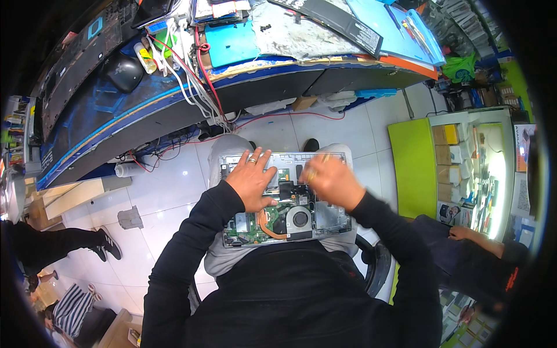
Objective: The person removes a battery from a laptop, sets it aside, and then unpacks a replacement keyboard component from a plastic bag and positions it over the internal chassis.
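An opened laptop base [239, 221] lies across my lap, its inner parts exposed. A green circuit board [250, 232], a copper heat pipe [266, 225] and a round cooling fan [299, 219] show in its near half. My left hand [251, 181] rests on the laptop's left side with fingers spread. Over the right half, my right hand [331, 181] is closed and slightly blurred. What its fingers hold, if anything, cannot be made out. Between the hands sits a small black part [286, 189]. My right hand hides part of the casing.
Beyond my knees stands a cluttered workbench [261, 87] with white cables [184, 75], a black mouse [123, 72], a long laptop battery [339, 24] and a blue mat [232, 44]. A lit display case [484, 174] stands right. People are nearby on both sides.
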Demonstrator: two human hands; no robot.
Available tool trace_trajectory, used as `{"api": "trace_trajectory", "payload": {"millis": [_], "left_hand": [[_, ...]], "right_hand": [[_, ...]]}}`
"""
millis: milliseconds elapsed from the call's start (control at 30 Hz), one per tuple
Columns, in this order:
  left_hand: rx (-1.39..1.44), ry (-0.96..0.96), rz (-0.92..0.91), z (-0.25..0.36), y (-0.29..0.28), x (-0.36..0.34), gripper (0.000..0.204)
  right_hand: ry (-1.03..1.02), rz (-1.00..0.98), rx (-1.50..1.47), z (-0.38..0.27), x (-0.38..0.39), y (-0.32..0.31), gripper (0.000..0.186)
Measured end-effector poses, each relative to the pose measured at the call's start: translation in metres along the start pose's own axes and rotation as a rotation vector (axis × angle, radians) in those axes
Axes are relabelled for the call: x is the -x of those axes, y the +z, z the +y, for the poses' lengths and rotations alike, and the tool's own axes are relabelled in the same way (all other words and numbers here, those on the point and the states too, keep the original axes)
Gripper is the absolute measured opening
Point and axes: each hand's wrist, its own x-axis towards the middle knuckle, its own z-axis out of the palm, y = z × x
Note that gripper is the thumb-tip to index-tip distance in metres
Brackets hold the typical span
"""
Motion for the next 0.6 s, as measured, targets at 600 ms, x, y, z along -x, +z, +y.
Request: {"api": "trace_trajectory", "payload": {"millis": [600], "left_hand": [[-0.066, 0.198, 0.049, 0.018, 0.017, -0.005, 0.021]], "right_hand": [[0.033, -0.196, 0.029, -0.036, 0.05, 0.056, 0.018]]}}
